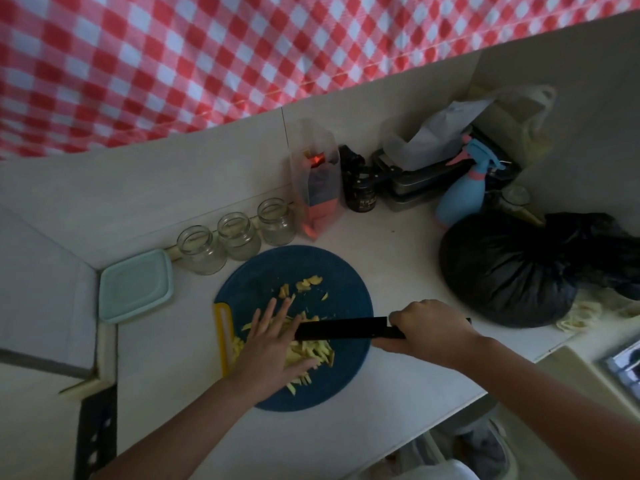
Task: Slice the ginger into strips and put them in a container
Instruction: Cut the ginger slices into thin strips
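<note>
A round blue cutting board with a yellow handle tab lies on the white counter. Yellow ginger strips are piled near its front, and a few larger ginger pieces lie toward the back. My left hand lies flat on the strip pile with straight fingers. My right hand grips the handle of a black knife, whose blade lies level over the strips, its tip by my left fingers. A pale green lidded container stands left of the board.
Three glass jars stand in a row behind the board. A clear bag, a dark bottle, a blue spray bottle and a stuffed black bag crowd the back right. The counter's edge runs along the lower right.
</note>
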Tool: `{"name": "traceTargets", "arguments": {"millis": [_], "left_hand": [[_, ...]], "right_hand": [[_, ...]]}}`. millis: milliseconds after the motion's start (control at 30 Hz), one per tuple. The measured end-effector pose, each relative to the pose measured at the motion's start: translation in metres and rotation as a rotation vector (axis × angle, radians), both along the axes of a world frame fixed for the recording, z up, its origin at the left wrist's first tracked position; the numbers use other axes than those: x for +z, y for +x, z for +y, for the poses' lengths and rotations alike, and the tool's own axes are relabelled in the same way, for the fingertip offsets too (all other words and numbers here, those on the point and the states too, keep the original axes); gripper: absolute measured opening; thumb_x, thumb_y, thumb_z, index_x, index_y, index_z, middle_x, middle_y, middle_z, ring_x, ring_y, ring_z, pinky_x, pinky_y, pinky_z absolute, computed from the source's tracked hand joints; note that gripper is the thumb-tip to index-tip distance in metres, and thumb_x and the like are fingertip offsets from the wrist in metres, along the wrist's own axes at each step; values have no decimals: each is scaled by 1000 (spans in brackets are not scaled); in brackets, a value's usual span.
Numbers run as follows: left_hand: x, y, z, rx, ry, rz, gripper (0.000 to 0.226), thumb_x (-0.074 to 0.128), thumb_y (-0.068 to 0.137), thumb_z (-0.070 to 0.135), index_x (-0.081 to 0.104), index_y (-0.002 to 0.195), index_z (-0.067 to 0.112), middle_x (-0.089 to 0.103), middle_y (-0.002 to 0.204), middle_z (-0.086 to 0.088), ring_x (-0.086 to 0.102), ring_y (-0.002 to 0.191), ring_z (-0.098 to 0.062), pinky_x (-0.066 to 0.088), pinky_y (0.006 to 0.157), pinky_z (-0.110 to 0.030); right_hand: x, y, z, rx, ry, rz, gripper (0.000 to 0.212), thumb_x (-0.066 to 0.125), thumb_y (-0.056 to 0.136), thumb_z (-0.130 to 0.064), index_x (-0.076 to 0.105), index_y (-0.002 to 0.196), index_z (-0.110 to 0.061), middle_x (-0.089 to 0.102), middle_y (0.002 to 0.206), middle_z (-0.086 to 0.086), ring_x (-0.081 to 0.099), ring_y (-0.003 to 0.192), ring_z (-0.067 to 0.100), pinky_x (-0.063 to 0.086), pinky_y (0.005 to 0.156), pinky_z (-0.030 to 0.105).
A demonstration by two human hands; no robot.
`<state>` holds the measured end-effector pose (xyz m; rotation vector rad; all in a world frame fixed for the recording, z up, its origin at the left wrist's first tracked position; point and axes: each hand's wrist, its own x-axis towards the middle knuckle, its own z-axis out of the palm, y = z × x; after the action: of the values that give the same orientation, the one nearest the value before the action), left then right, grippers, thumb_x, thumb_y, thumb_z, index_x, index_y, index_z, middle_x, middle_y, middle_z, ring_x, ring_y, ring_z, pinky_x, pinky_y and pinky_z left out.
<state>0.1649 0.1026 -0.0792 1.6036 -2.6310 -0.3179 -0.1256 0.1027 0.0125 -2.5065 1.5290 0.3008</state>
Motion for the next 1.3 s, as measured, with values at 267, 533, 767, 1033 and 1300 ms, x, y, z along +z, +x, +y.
{"name": "traceTargets", "arguments": {"millis": [267, 533, 767, 1033, 1300], "left_hand": [[28, 0, -36, 333, 114, 420, 37, 39, 101, 27, 58, 128, 10, 46, 140, -6, 43, 128, -18, 30, 101, -20], [17, -13, -93, 582, 303, 387, 39, 71, 84, 19, 61, 121, 9, 63, 114, -10, 59, 103, -19, 41, 82, -21], [13, -22, -104, 598, 311, 326, 18, 70, 83, 9, 66, 100, 10, 66, 104, -8, 58, 90, -15, 41, 75, -21], [37, -42, -94, 519, 304, 495, 16, 75, 79, 12, 66, 93, 12, 61, 81, 5, 57, 76, -6, 40, 64, -10], [20, -119, -74, 448, 422, 304, 19, 70, 84, 17, 65, 101, 12, 67, 98, -3, 63, 93, -18, 51, 82, -29]], "right_hand": [[-23, -9, -16, -453, 105, -355, 58, 29, 82, -74, 57, 68, -25, 54, 59, -5, 51, 53, 10, 44, 54, 29], [-67, 30, -33, -860, 232, -568, 74, 35, 90, -67, 68, 87, -1, 68, 83, 13, 63, 74, 26, 53, 71, 39], [-72, 35, -32, -879, 284, -598, 66, 33, 91, -66, 65, 81, -10, 63, 75, 5, 60, 69, 19, 51, 66, 34], [-73, 35, -23, -958, 356, -710, 66, 34, 93, -63, 66, 86, -6, 65, 78, 10, 62, 70, 22, 53, 67, 36], [-75, 36, -5, -1145, 447, -922, 62, 39, 93, -59, 61, 78, -4, 58, 64, 8, 53, 50, 18, 47, 47, 25]]}}
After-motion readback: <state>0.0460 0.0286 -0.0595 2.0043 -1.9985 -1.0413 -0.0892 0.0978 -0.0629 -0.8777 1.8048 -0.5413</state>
